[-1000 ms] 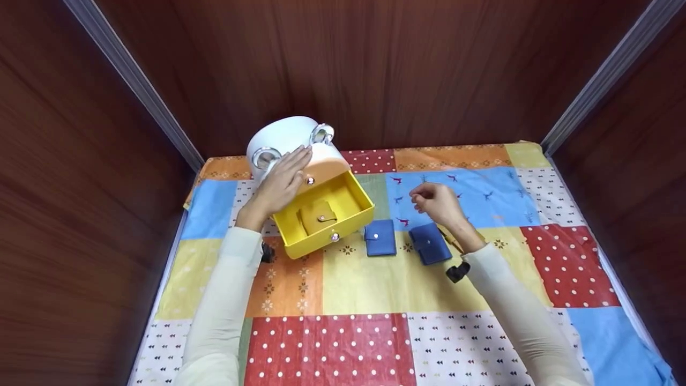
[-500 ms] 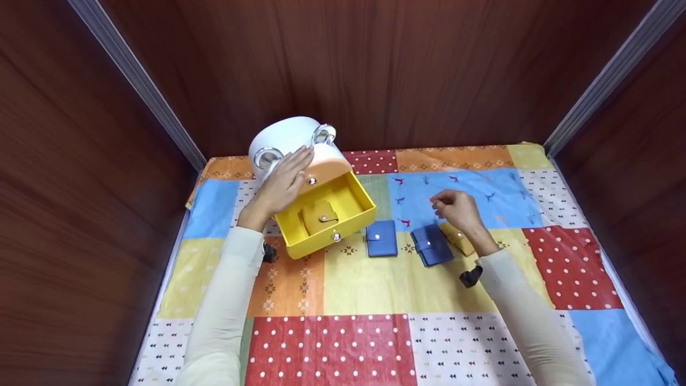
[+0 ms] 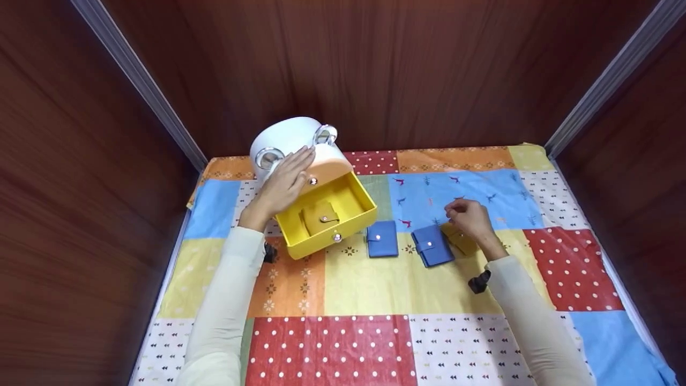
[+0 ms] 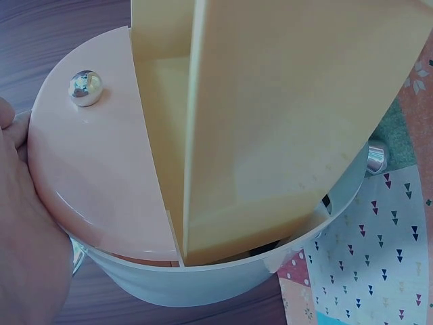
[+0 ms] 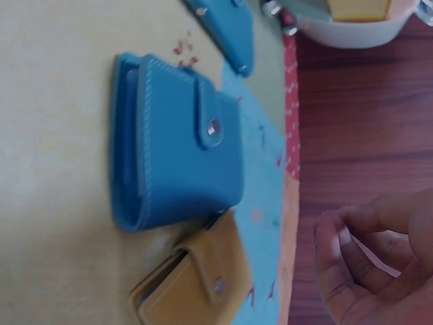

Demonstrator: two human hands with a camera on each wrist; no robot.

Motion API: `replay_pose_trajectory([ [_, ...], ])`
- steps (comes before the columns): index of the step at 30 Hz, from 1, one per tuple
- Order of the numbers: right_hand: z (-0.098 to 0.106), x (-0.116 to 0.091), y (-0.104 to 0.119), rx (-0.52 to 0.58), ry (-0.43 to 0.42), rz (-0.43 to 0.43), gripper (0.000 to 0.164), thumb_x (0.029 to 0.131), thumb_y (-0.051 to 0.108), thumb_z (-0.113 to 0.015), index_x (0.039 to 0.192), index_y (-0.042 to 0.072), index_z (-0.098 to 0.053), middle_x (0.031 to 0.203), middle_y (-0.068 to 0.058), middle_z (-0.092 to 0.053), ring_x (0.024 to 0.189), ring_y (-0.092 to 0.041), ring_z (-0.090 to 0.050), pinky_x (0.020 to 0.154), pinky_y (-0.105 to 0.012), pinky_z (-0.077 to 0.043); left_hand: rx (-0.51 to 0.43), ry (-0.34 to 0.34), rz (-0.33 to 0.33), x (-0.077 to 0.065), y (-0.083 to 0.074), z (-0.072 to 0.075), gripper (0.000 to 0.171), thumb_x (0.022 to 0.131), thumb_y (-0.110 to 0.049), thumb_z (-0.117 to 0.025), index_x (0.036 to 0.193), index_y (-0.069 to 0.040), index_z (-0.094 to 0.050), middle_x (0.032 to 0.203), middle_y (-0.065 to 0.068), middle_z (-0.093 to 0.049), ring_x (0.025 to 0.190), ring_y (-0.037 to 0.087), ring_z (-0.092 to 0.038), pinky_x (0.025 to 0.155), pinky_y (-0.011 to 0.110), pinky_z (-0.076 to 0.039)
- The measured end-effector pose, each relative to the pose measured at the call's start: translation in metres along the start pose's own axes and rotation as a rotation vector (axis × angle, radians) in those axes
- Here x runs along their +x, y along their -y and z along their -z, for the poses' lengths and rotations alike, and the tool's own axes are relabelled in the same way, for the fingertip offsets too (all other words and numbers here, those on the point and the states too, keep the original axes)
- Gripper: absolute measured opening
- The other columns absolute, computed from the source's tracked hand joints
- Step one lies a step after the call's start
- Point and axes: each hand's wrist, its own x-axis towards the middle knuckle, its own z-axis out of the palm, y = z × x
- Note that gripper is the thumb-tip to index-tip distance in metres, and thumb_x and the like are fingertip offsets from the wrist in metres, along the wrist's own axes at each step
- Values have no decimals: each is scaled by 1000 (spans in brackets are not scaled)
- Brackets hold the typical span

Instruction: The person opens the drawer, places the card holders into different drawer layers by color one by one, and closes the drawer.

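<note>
My left hand [image 3: 282, 185] rests with straight fingers on top of a rounded white storage box [image 3: 281, 136] with a pinkish front. Its yellow drawer [image 3: 316, 244] is pulled out, and a mustard-yellow snap wallet [image 3: 316, 215] lies inside. My right hand [image 3: 470, 219] hovers over another mustard-yellow wallet [image 5: 210, 277], partly hiding it in the head view. Its fingers are loosely curled, with nothing between them. Just left of that wallet lies a blue snap wallet [image 3: 437, 249], and a second blue wallet [image 3: 382, 244] sits between it and the drawer.
A patchwork-print cloth [image 3: 370, 289] covers the table. Dark wood-grain panels [image 3: 375, 75] stand at the back and both sides. Two shiny round rings [image 3: 325, 135] stick up from the box's top, and silver knobs [image 3: 337, 237] mark its drawers.
My right hand has drifted right and a little toward me, from above the blue cloth patch to over the yellow wallet on the table. My left hand stays on the box.
</note>
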Motion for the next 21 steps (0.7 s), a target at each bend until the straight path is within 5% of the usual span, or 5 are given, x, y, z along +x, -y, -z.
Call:
replay_pose_trajectory([
  [5, 3, 0, -13, -50, -3, -4, 28, 105, 12, -60, 120, -6, -75, 116, -28, -76, 98, -40, -75, 67, -21, -53, -1, -1, 12, 0, -1, 0, 54, 115, -25, -35, 168, -15, -32, 178, 0, -26, 167, 22, -19, 139, 40, -8],
  [13, 11, 0, -28, -96, 4, -40, 29, 106, 15, -60, 123, -5, -74, 121, -28, -75, 105, -39, -71, 89, -43, -58, 7, 10, 21, 0, -3, 1, 55, 116, -28, -35, 169, -17, -30, 178, -1, -24, 167, 21, -18, 139, 40, -7],
  [21, 12, -1, -39, -105, 28, -71, 31, 107, 19, -62, 125, -4, -73, 122, -29, -74, 101, -38, -72, 73, -28, -53, 15, 11, 19, -1, -3, 1, 55, 116, -28, -35, 169, -16, -30, 178, -1, -24, 167, 20, -17, 139, 38, -7],
])
